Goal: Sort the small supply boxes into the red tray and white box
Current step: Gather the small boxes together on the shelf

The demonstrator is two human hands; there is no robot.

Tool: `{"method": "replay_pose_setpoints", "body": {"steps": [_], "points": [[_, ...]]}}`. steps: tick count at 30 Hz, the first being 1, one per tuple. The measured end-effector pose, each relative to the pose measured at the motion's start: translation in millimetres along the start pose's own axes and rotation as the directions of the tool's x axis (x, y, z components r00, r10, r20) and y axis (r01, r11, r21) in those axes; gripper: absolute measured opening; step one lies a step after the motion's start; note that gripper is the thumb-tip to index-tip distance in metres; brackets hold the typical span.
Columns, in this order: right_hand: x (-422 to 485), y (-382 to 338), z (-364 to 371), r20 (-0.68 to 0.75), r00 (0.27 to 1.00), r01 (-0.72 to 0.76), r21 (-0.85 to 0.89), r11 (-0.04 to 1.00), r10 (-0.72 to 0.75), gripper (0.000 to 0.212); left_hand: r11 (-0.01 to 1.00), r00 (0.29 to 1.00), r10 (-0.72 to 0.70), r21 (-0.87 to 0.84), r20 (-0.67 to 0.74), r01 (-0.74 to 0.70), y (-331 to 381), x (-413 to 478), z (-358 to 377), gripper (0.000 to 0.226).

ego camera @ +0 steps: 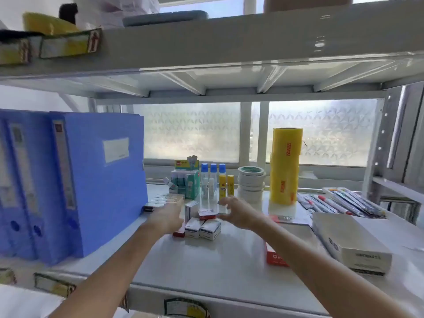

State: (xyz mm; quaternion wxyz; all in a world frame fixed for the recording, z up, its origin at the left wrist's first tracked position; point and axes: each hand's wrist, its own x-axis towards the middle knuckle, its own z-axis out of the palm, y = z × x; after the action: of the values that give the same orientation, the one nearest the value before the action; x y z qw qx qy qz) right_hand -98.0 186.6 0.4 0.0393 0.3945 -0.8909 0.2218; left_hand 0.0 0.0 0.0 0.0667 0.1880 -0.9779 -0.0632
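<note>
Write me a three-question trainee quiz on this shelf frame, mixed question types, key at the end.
1. True or false: the yellow roll stands upright on the shelf.
2. Multiple choice: what stands at the left of the shelf? A) blue binders B) a red bucket C) a green crate
3. Short answer: which things do the left hand and right hand reach toward?

Key
1. True.
2. A.
3. The small boxes clustered mid-shelf; the right hand is open with spread fingers, and whether the left hand grips anything cannot be told.
</note>
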Motion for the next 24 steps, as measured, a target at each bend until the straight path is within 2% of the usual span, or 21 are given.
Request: {"method": "replay_pose_setpoints", "body": {"steps": [3,7,11,14,17,20,22,24], "points": [[13.2,-5.5,9.3,0.066,0.998,0.019,0.005,1.0,-0.02,0.048,0.999,0.997,0.047,-0.02,0.055,-0.046,-11.2,3.0,10.6,0.034],[20.5,-9.0,19.8,0.093,0.995,0.044,0.001,0.999,-0.044,0.039,0.987,0.988,0.138,-0.093,0.071,-0.131,-14.6,3.7,22.7,0.031],[24.7,-6.9,25.8,0.046,0.996,0.07,0.01,0.998,-0.07,0.031,0.98,0.965,0.174,-0.135,0.196,-0.149,-18.3,1.8,16.0,0.026],[24.6,-6.4,25.3,0.015,0.999,0.042,0.058,0.997,-0.043,0.031,0.978,0.947,0.193,-0.133,0.255,-0.163,-21.5,-0.4,13.9,0.043],[22.3,-6.0,21.7,0.0,0.998,-0.059,0.098,0.993,0.059,0.037,0.983,0.971,0.175,-0.077,0.161,-0.164,-18.4,0.0,15.6,0.038],[14.6,-5.5,11.8,0.014,0.993,-0.115,0.108,0.987,0.114,0.04,0.998,0.994,0.046,0.03,0.096,-0.049,-18.3,1.2,11.0,0.041],[7.0,0.6,0.2,0.009,0.992,-0.122,0.105,0.987,0.122,0.039,0.997,0.997,-0.069,0.039,-0.033,0.07,-18.9,-1.6,4.0,0.048],[-3.6,12.2,-16.5,-0.011,0.992,-0.122,0.128,0.984,0.125,0.037,0.994,0.974,-0.109,-0.004,-0.199,0.11,-14.1,-5.8,-3.3,0.054]]}}
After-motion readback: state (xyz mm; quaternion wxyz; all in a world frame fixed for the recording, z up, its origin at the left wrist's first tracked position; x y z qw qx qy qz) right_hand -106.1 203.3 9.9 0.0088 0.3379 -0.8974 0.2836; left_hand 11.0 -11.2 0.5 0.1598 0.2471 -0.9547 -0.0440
